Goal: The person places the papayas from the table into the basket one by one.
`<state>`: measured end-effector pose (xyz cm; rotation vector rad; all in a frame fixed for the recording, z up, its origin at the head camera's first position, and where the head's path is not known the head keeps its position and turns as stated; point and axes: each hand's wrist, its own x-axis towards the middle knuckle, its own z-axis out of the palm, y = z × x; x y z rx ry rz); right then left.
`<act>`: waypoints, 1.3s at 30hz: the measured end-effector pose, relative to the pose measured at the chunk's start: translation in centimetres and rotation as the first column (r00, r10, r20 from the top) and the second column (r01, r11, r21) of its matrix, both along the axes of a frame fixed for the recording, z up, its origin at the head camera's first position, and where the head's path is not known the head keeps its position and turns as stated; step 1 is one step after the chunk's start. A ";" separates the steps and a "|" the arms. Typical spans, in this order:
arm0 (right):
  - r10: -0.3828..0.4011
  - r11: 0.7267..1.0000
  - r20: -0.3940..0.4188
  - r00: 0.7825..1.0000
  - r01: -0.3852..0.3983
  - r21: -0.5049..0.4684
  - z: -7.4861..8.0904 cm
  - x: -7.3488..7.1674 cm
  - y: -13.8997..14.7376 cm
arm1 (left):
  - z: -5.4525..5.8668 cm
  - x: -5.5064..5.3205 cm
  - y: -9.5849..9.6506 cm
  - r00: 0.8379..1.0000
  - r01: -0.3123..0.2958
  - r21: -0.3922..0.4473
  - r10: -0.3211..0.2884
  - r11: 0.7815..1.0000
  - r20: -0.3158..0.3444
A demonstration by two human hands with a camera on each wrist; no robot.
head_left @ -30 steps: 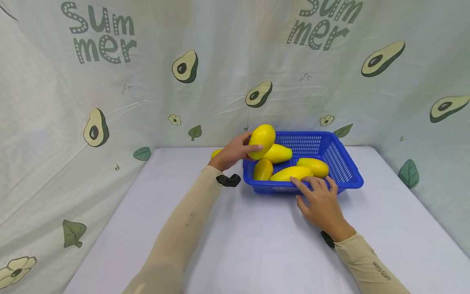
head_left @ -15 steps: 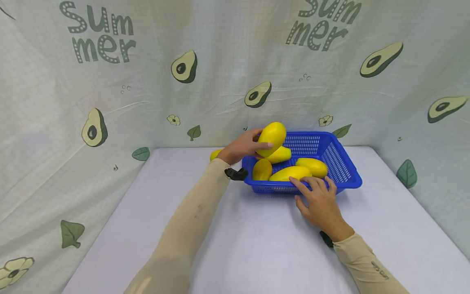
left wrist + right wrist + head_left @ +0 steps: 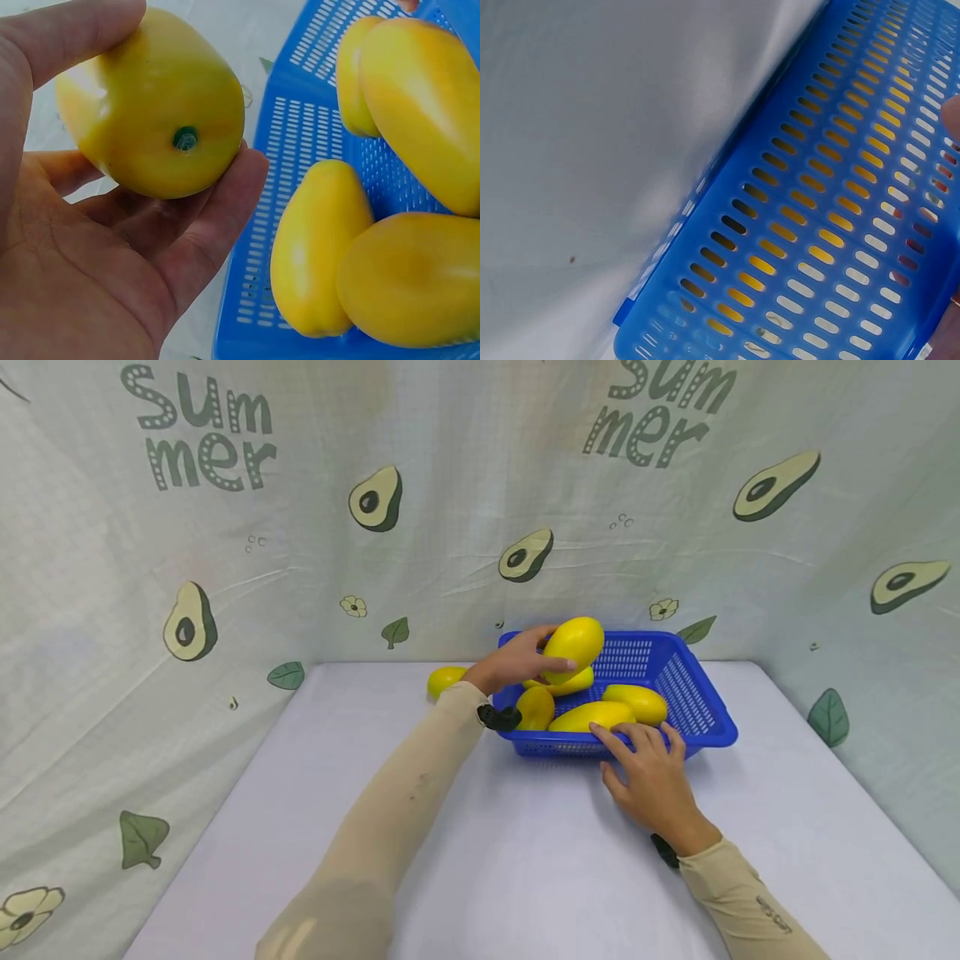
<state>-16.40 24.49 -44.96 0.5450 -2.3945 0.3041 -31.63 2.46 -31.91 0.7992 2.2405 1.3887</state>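
Note:
My left hand (image 3: 517, 660) grips a yellow mango (image 3: 577, 643) above the left part of a blue plastic basket (image 3: 693, 693). In the left wrist view, thumb and fingers wrap round this mango (image 3: 165, 97), its green stem dot facing the camera. Several more mangoes (image 3: 636, 703) lie inside the basket. My right hand (image 3: 656, 777) holds the basket's near rim, fingers over the edge and thumb outside. The right wrist view shows the slotted basket wall (image 3: 780, 217) with yellow showing through; most of that hand lies out of frame.
Another yellow mango (image 3: 446, 680) rests on the white table (image 3: 337, 743), left of the basket and partly behind the left forearm. A printed cloth (image 3: 450, 485) hangs right behind the table.
My left hand has carried the mango rightward, from the basket's left edge to over its inside. More of the mango on the table shows now. The right hand stays on the rim.

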 end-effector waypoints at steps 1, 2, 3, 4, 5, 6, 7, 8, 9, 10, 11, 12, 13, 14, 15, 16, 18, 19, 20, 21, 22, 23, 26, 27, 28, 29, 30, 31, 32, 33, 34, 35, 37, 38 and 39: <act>0.000 1.000 0.002 1.000 0.000 0.000 0.0 0.0 0.0 | 0.1 0.0 0.1 1.000 0.002 -0.008 -0.002 1.000 -0.002; 0.001 1.000 0.003 1.000 -0.001 -0.001 0.0 0.0 0.0 | 0.2 -0.1 0.2 1.000 0.003 -0.017 -0.003 1.000 -0.007; 0.002 1.000 0.005 1.000 -0.002 0.000 0.1 0.1 0.0 | 0.3 -0.1 0.4 1.000 0.004 -0.024 -0.005 1.000 -0.010; 0.002 1.000 0.007 1.000 -0.002 0.000 0.1 0.0 0.0 | 0.4 -0.2 0.5 1.000 0.004 -0.031 -0.004 1.000 -0.015; 0.002 1.000 0.009 1.000 -0.002 -0.001 0.1 0.1 0.0 | 0.6 -0.2 0.7 1.000 0.005 -0.038 -0.005 0.999 -0.019; 0.001 1.000 0.010 1.000 -0.001 0.001 0.1 0.1 0.1 | 0.7 -0.3 0.9 1.000 0.005 -0.045 -0.006 0.999 -0.023; 0.000 1.000 0.012 1.000 0.000 0.002 0.1 0.1 0.1 | 0.8 -0.4 1.1 1.000 0.006 -0.049 -0.007 0.999 -0.024; -0.003 1.000 0.014 1.000 0.003 0.002 0.1 0.1 0.1 | 0.9 -0.5 1.4 1.000 0.012 -0.052 -0.013 0.999 -0.026; -0.008 1.000 0.016 1.000 0.008 0.005 0.2 0.2 0.2 | 1.1 -0.5 1.7 1.000 0.019 -0.052 -0.020 0.998 -0.023; -0.010 1.000 0.017 1.000 0.010 0.008 0.2 0.1 0.2 | 1.2 -0.6 1.8 1.000 0.019 -0.051 -0.020 0.999 -0.019; -0.011 1.000 0.021 1.000 0.011 0.006 0.2 0.1 0.2 | 1.3 -0.6 2.0 1.000 0.020 -0.053 -0.020 0.998 -0.016; -0.013 1.000 0.025 1.000 0.013 0.008 0.2 0.1 0.1 | 1.4 -0.7 2.3 1.000 0.019 -0.055 -0.019 0.998 -0.010; -0.014 1.000 0.028 0.999 0.014 0.006 0.2 0.2 0.1 | 1.5 -0.7 2.5 1.000 0.020 -0.056 -0.021 0.998 -0.008; -0.016 1.000 0.029 0.999 0.016 0.004 0.2 0.2 0.2 | 1.6 -0.6 2.8 1.000 0.020 -0.057 -0.020 0.998 -0.007; -0.018 1.000 0.030 0.999 0.018 0.001 0.2 0.3 0.2 | 1.7 -0.6 3.1 1.000 0.023 -0.053 -0.023 0.998 -0.002; -0.019 1.000 0.030 0.999 0.019 -0.003 0.1 0.3 0.3 | 1.8 -0.6 3.4 1.000 0.025 -0.047 -0.025 0.999 0.004; -0.018 1.000 0.027 0.999 0.019 -0.010 0.1 0.3 0.3 | 1.8 -0.5 4.0 0.999 0.033 -0.031 -0.033 0.999 0.013; -0.016 1.000 0.024 1.000 0.017 -0.014 0.0 0.3 0.3 | 1.8 -0.5 4.3 0.999 0.034 -0.021 -0.033 0.999 0.017; -0.014 1.000 0.021 1.000 0.014 -0.016 0.0 0.2 0.3 | 1.7 -0.6 4.5 0.999 0.033 -0.012 -0.033 0.999 0.020; -0.010 1.000 0.020 1.000 0.011 -0.017 -0.1 0.2 0.3 | 1.5 -0.7 4.6 0.999 0.029 -0.005 -0.029 1.000 0.023; -0.005 1.000 0.016 1.000 0.005 -0.017 -0.1 0.0 0.2 | 1.4 -0.8 4.8 0.999 0.020 -0.001 -0.020 1.000 0.024; 0.002 1.000 0.012 1.000 -0.002 -0.017 -0.2 -0.1 0.1 | 1.2 -1.0 4.8 1.000 0.011 0.002 -0.011 1.000 0.027; 0.005 1.000 0.007 1.000 -0.005 -0.014 -0.3 -0.1 0.1 | 0.8 -1.3 5.5 0.999 -0.009 0.008 0.009 1.000 0.033; 0.002 1.000 0.007 1.000 -0.002 -0.011 -0.3 -0.1 0.2 | 0.8 -1.4 5.7 0.999 -0.011 0.009 0.010 1.000 0.036; 0.001 1.000 0.007 1.000 -0.001 -0.010 -0.3 -0.1 0.3 | 0.8 -1.4 6.0 0.999 -0.009 0.006 0.008 1.000 0.036; -0.002 1.000 0.008 1.000 0.002 -0.008 -0.3 0.0 0.4 | 0.9 -1.3 6.2 1.000 -0.005 -0.002 0.005 1.000 0.031; -0.005 1.000 0.010 1.000 0.005 -0.008 -0.3 0.0 0.4 | 1.0 -1.3 6.4 1.000 0.001 -0.011 -0.001 1.000 0.023; -0.008 1.000 0.012 1.000 0.008 -0.008 -0.3 0.0 0.4 | 1.1 -1.3 6.5 1.000 0.006 -0.020 -0.006 1.000 0.016; -0.010 1.000 0.014 1.000 0.010 -0.007 -0.2 0.1 0.4 | 1.1 -1.3 6.7 1.000 0.011 -0.029 -0.010 1.000 0.009; -0.010 1.000 0.016 1.000 0.010 -0.007 -0.2 0.1 0.4 | 1.2 -1.4 6.8 1.000 0.012 -0.037 -0.012 0.999 0.002; -0.010 1.000 0.018 1.000 0.010 -0.007 -0.2 0.1 0.3 | 1.3 -1.4 6.8 1.000 0.009 -0.043 -0.009 0.999 -0.003; -0.011 1.000 0.021 1.000 0.011 -0.002 -0.1 0.0 0.2 | 1.3 -1.5 6.8 1.000 0.006 -0.048 -0.006 0.999 -0.007; -0.011 1.000 0.026 1.000 0.011 0.005 0.0 0.0 0.2 | 1.5 -1.6 6.9 1.000 -0.006 -0.053 0.005 0.999 -0.009; -0.011 1.000 0.027 1.000 0.010 0.010 0.1 0.0 0.2 | 1.6 -1.7 7.1 1.000 -0.007 -0.055 0.006 0.998 -0.017; -0.011 1.000 0.026 1.000 0.011 0.012 0.2 0.0 0.3 | 1.8 -1.8 7.3 1.000 -0.008 -0.057 0.006 0.998 -0.028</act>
